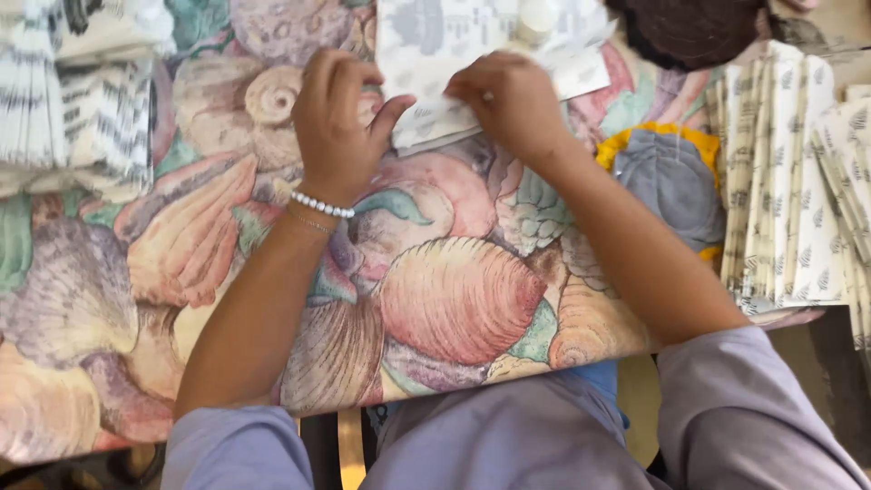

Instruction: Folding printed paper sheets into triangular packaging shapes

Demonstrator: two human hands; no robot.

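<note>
Pressing down on a pale printed paper piece (435, 109) at the far side of the shell-patterned desk (454, 299), the left hand (336, 122) lies flat and open while the right hand (508, 100) pinches its edge; creasing looks underway, calling for firm, even pressure.

The bench (454, 299) is covered in a seashell print of soft pinks, peach, lilac and teal. The folded paper (435, 54) under the hands is white with pale grey printed shapes. The stack of folded sheets (789, 181) on the right is cream with small dark leaf-like marks. The pile (82, 100) at upper left is white with grey zigzag stripes. A round pad (671, 177) is grey, rimmed in yellow. The bracelet (322, 206) has white beads. The sleeves (753, 408) are lilac-grey.
</note>
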